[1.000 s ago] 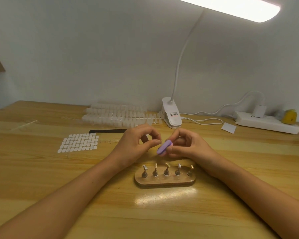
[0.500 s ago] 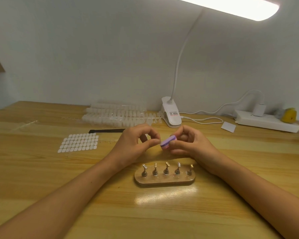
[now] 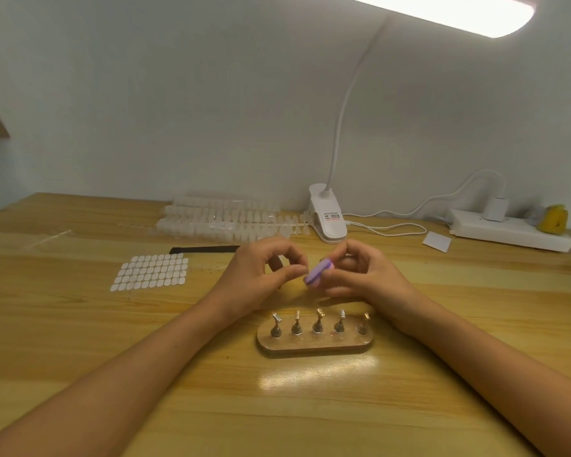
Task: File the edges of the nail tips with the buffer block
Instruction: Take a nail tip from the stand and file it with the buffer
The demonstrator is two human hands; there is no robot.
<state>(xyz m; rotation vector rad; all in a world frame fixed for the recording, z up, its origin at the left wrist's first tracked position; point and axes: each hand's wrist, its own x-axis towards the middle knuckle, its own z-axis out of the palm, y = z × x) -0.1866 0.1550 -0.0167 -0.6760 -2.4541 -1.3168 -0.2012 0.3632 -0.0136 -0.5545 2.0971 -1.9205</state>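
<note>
My right hand (image 3: pixel 363 275) pinches a small purple buffer block (image 3: pixel 317 273) between thumb and fingers, just above the table. My left hand (image 3: pixel 261 275) faces it with thumb and forefinger pinched together at the block's left end; a clear nail tip there is too small to make out. In front of both hands stands a wooden holder (image 3: pixel 315 346) with several metal pegs.
Rows of clear nail tips (image 3: pixel 218 219) lie at the back, with a black file (image 3: pixel 205 249) and a sheet of adhesive tabs (image 3: pixel 150 271) to the left. A white clip lamp (image 3: pixel 328 216), its cable, a power strip (image 3: pixel 511 234) and a small card (image 3: pixel 436 241) sit at the back right.
The buffer block in my right hand has tipped down and up and down again beside my left fingertips. My left hand has stayed almost still.
</note>
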